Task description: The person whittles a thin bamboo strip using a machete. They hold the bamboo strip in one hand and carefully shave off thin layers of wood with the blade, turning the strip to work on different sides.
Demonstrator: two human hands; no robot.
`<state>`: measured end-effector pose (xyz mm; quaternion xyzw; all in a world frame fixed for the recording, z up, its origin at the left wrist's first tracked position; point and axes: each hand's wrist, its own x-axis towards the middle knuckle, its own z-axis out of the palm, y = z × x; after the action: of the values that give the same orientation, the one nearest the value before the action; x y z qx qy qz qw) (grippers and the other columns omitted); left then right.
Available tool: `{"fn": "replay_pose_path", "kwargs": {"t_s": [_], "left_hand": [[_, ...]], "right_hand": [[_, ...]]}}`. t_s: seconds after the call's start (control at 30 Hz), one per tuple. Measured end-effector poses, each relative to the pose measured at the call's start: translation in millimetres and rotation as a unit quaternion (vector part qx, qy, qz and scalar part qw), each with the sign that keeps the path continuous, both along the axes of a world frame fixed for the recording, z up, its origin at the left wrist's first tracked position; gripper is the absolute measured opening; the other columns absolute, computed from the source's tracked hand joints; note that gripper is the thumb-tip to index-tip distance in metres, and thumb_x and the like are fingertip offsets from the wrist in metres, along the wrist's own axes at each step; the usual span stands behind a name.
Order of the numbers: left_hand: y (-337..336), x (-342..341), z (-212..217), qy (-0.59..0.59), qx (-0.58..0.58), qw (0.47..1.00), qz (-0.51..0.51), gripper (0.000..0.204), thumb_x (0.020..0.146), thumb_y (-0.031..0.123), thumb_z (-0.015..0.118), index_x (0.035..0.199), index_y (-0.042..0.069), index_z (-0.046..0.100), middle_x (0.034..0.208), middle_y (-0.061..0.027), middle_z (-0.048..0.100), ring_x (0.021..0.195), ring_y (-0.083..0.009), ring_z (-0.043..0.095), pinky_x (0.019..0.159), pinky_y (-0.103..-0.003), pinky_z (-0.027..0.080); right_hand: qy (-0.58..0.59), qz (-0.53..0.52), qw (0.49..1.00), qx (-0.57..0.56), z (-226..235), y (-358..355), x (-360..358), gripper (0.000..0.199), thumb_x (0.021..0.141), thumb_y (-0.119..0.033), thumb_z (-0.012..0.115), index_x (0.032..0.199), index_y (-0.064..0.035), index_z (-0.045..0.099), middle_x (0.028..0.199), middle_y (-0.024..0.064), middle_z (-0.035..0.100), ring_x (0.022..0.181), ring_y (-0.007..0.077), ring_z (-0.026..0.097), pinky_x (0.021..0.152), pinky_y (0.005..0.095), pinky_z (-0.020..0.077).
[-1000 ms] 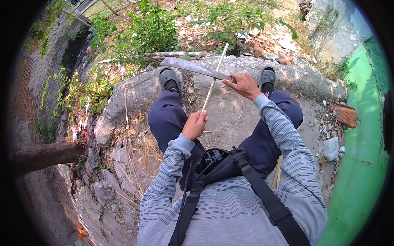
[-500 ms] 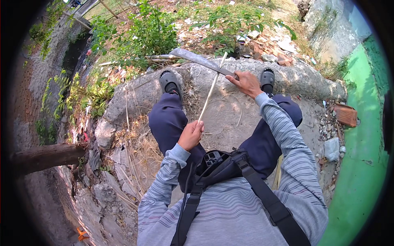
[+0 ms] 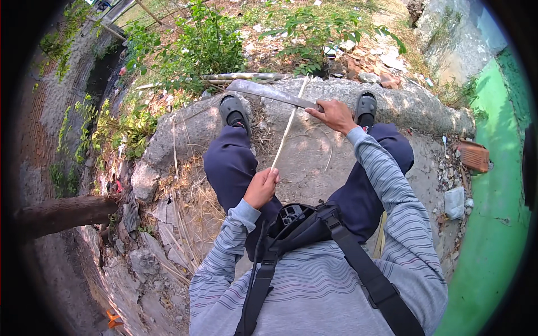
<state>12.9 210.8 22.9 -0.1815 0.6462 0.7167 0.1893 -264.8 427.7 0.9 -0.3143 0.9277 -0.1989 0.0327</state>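
My left hand (image 3: 261, 187) is closed round the near end of a thin pale stick (image 3: 287, 131), which looks like split bamboo. From there the stick slants away and slightly right, its far end over the stone ledge. My right hand (image 3: 335, 116) grips the handle of a machete (image 3: 263, 91) with a long grey blade that points left. The blade crosses the stick toward its far end; whether its edge cuts into it is too small to tell. Most of the machete's handle is hidden by my fingers.
A rough stone ledge (image 3: 412, 106) curves beyond my knees, with a dark sandal (image 3: 232, 109) on each foot against it. Leafy plants (image 3: 210, 50) grow behind. At left lies a log (image 3: 67, 215); at right, a brick (image 3: 473, 157) beside the green wall (image 3: 487, 224).
The machete's blade has swung a little nearer to me and lies flatter across the stick. My right hand has shifted slightly left; my left hand has barely moved.
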Motion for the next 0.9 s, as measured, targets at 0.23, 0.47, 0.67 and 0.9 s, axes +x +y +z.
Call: {"fn": "replay_pose_path", "kwargs": {"t_s": [0.23, 0.47, 0.67, 0.9], "left_hand": [[2.2, 10.6, 1.1, -0.006, -0.008, 1.000, -0.006, 0.034, 0.111, 0.035, 0.043, 0.085, 0.013, 0.046, 0.057, 0.0092, 0.030, 0.041, -0.0023, 0.027, 0.038, -0.023, 0.021], [5.1, 20.0, 2.7, -0.020, 0.022, 1.000, -0.010, 0.034, 0.111, 0.035, 0.043, 0.085, 0.013, 0.046, 0.057, 0.0091, 0.030, 0.041, -0.0028, 0.027, 0.038, -0.023, 0.022], [4.2, 27.7, 13.1, -0.024, 0.018, 0.999, -0.013, 0.035, 0.111, 0.033, 0.043, 0.084, 0.011, 0.048, 0.056, 0.0083, 0.035, 0.041, -0.0034, 0.032, 0.039, -0.024, 0.025], [-9.7, 21.5, 19.2, -0.022, 0.053, 0.998, 0.041, 0.035, 0.111, 0.036, 0.043, 0.088, 0.010, 0.050, 0.057, 0.0090, 0.030, 0.041, -0.0020, 0.025, 0.038, -0.022, 0.019]], "right_hand": [[-0.014, -0.011, 1.000, -0.025, -3.5, 5.8, -10.6, 0.079, 0.094, -0.078, 0.042, 0.085, -0.0056, 0.071, 0.067, 0.0189, 0.066, 0.067, 0.0389, 0.068, 0.063, 0.0526, 0.0532], [-0.032, -0.055, 0.998, -0.021, -5.5, 15.1, -30.8, 0.078, 0.094, -0.078, 0.043, 0.083, -0.0053, 0.071, 0.068, 0.0194, 0.066, 0.069, 0.0397, 0.069, 0.065, 0.0537, 0.0536], [-0.029, -0.105, 0.994, -0.025, -11.6, 23.4, -38.9, 0.083, 0.092, -0.081, 0.041, 0.081, -0.0042, 0.072, 0.075, 0.0204, 0.069, 0.075, 0.0400, 0.070, 0.068, 0.0523, 0.0539], [-0.098, -0.173, 0.973, -0.116, -0.2, 34.2, -41.1, 0.091, 0.090, -0.085, 0.039, 0.087, -0.0009, 0.073, 0.074, 0.0189, 0.067, 0.072, 0.0353, 0.066, 0.069, 0.0469, 0.0483]]}}
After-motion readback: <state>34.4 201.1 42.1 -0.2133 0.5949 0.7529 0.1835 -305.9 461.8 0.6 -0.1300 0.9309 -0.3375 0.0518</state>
